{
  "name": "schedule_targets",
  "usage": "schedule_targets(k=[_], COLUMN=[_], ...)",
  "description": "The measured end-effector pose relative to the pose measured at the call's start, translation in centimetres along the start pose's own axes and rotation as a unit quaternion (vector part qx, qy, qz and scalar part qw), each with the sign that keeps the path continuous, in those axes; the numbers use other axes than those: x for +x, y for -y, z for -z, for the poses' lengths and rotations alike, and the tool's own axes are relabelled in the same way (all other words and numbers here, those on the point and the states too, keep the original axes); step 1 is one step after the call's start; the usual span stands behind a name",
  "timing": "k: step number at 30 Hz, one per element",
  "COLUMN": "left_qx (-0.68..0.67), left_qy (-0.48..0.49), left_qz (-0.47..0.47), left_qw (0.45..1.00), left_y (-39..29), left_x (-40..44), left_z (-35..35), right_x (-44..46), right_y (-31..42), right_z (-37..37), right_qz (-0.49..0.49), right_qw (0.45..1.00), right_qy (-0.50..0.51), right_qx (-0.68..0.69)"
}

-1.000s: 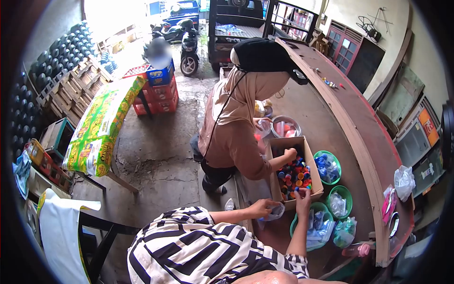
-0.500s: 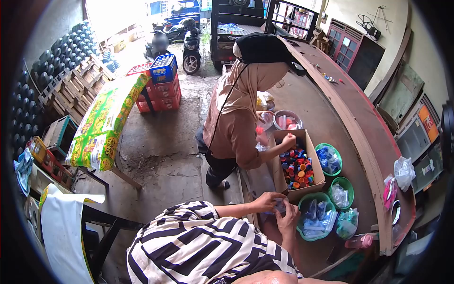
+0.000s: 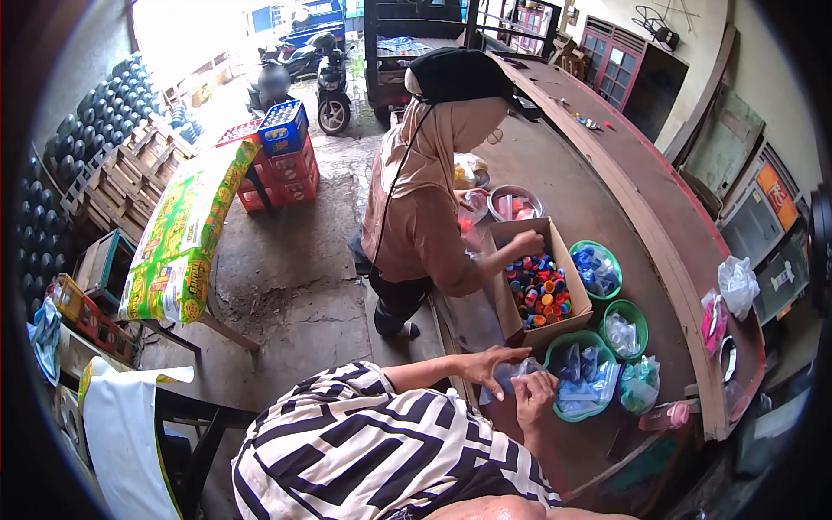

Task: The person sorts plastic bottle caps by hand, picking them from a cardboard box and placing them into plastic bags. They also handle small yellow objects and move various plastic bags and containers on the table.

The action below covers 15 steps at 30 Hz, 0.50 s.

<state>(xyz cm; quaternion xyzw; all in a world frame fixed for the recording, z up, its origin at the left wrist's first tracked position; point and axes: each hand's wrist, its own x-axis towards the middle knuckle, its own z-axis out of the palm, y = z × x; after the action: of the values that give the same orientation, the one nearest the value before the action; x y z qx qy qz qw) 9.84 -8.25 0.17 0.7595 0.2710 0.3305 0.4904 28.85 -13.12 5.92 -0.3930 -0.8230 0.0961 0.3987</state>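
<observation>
Over the near end of the work surface, my two hands meet at a small clear plastic bag [image 3: 518,373]. My left hand [image 3: 484,367] has its fingers stretched out and its thumb apart, with the bag in the gap between them. On the bag's other side, my right hand [image 3: 536,397] pinches it with bent fingers. Right beside my right hand is a green scalloped basin [image 3: 562,412] with packed clear and blue bags. A cardboard box [image 3: 562,328] of loose coloured bottle caps [image 3: 539,290] stands just beyond my hands.
A co-worker [image 3: 425,217] reaches a closed hand over the box. Green baskets [image 3: 643,348] of bagged items, a knotted green bag [image 3: 640,386] and a pink bottle [image 3: 667,417] lie to the right. A wooden beam [image 3: 641,234] edges the surface. Crates [image 3: 286,173] stand farther off.
My left hand's fingers have opened out around the bag, and its thumb has moved away from them. The view has shifted slightly. The co-worker's hand stays over the box.
</observation>
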Motion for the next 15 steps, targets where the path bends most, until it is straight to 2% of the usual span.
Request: schedule_targets(k=[2,4,5,6,7,8,10,12,14,15], left_qx=[0.02,-0.019,-0.058,-0.096,-0.14,-0.14,-0.157,-0.127,-0.153,-0.162], left_qy=[0.075,0.085,0.12,0.155,0.142,0.149,0.201,0.219,0.244,0.239], left_qz=[0.041,0.041,0.078,0.116,0.097,0.1,0.172,0.165,0.177,0.149], left_qw=[0.996,0.995,0.988,0.976,0.975,0.974,0.952,0.953,0.941,0.946], left_y=[-0.1,-0.3,0.9,0.6,0.4,0.2,-0.1,0.2,0.5,-1.3], left_x=[-0.2,-0.5,-0.5,-0.6,-1.0,-1.2,-1.4,-1.4,-1.4,-1.4], left_z=[-0.5,-1.1,-1.9,-2.2,-2.7,-3.0,-3.2,-3.7,-4.2,-3.9], right_x=[-0.2,-0.5,-0.7,-1.1,-1.5,-2.0,-2.8,-3.4,-2.9,-2.9], right_y=[0.6,0.8,0.9,1.0,1.2,1.3,1.1,0.8,2.1,2.4], right_z=[0.4,0.7,0.9,1.0,1.0,1.2,1.8,1.6,2.6,2.9], right_qz=[0.005,0.012,0.009,-0.018,-0.046,-0.052,-0.088,-0.086,-0.094,-0.111], right_qw=[1.0,0.999,0.999,0.997,0.994,0.993,0.994,0.992,0.987,0.986], right_qy=[-0.016,-0.041,-0.045,-0.049,-0.053,-0.058,-0.047,-0.087,-0.126,-0.123], right_qx=[0.004,0.025,0.023,0.056,0.089,0.088,0.039,0.009,0.015,0.011])
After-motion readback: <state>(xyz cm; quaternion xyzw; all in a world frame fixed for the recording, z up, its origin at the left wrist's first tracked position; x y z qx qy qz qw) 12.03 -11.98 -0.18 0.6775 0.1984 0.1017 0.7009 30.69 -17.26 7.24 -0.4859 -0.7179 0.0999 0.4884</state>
